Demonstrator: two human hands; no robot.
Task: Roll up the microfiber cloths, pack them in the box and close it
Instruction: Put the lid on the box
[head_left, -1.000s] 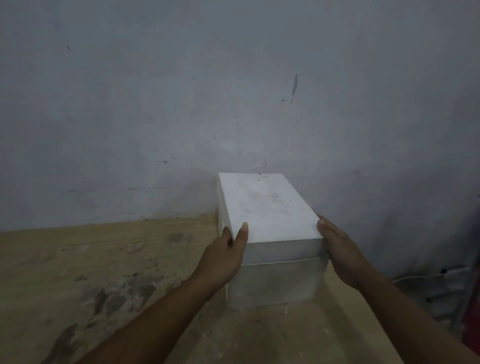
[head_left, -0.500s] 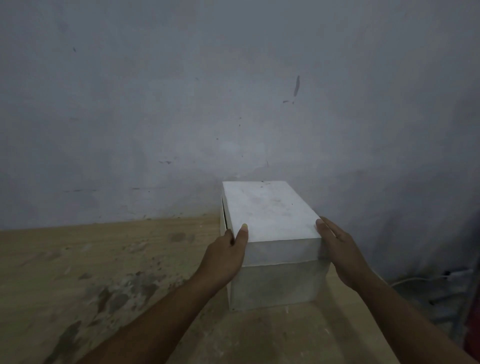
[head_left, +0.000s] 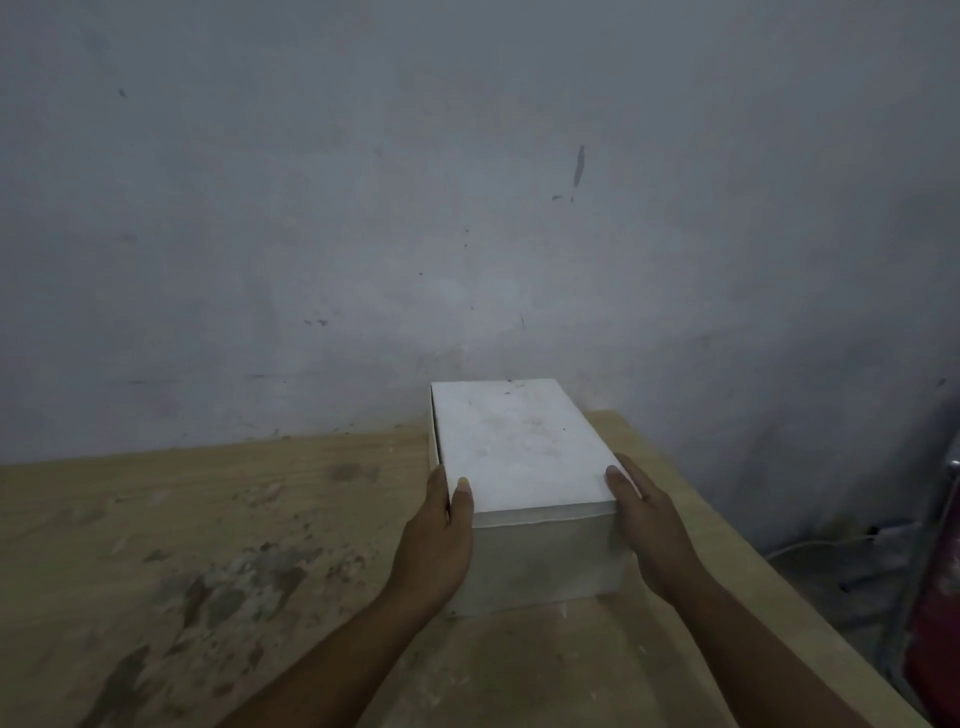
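Note:
A white rectangular box (head_left: 540, 561) stands on the wooden table, its white lid (head_left: 519, 447) lying flat on top. A thin dark gap shows along the lid's left edge. My left hand (head_left: 439, 540) grips the lid's near left corner, thumb on top and fingers down the side. My right hand (head_left: 649, 525) lies flat against the box's right side, fingertips at the lid's near right corner. No cloths are visible; the inside of the box is hidden.
The stained wooden table (head_left: 208, 545) runs up to a grey wall (head_left: 467, 208) behind the box. The table's right edge falls away just right of the box. A white cable (head_left: 810, 545) and a red object (head_left: 935, 623) lie on the floor at the right.
The lid has come down from a raised position onto the box. Both hands stayed at its near corners and sank with it.

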